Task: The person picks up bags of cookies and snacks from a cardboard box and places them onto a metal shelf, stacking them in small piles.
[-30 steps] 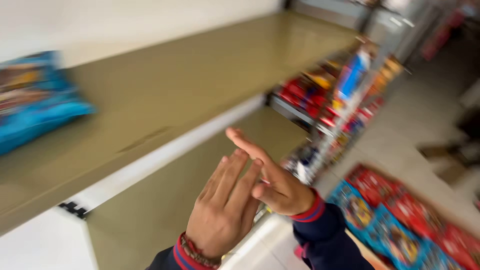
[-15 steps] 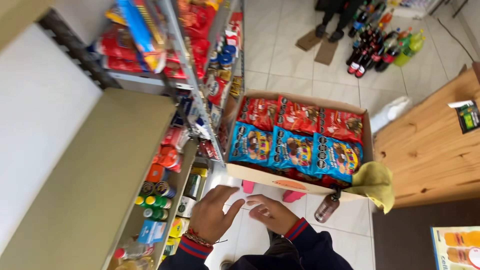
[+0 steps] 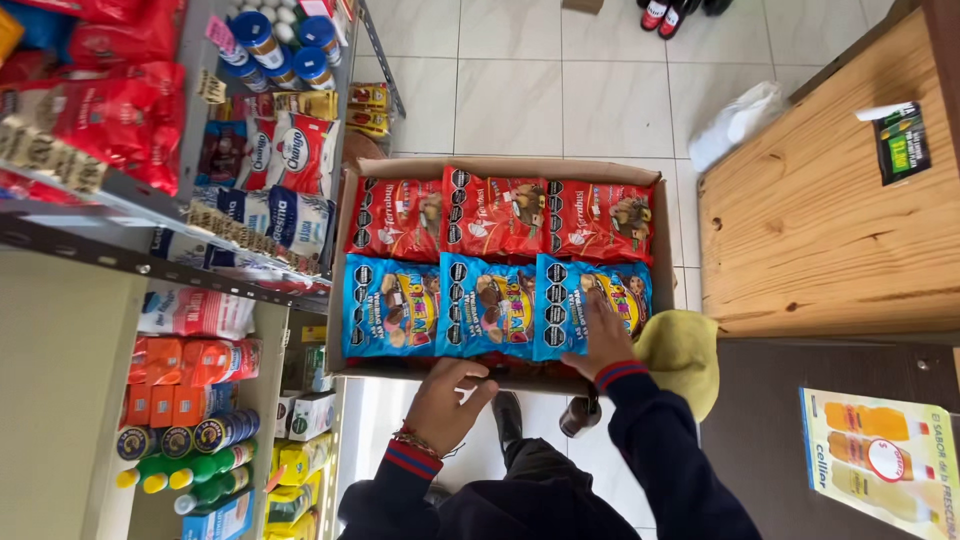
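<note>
- The cardboard box (image 3: 338,260) is plain brown.
- Along its far edge, the red snack bags (image 3: 497,213) carry black round marks.
- Along its near edge, the blue snack bags (image 3: 470,305) show multicoloured lettering and black marks.
- The cloth (image 3: 685,355) at the near right corner is yellow.
- The sleeves (image 3: 650,450) are navy, the cuffs striped red and blue.
- The wooden counter (image 3: 820,220) is pale orange-brown.

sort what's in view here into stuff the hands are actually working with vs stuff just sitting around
In hand: cardboard box, blue snack bags, red snack bags, left hand, right hand.
Lying about: yellow cloth, wooden counter, shelf goods, white bag.
</note>
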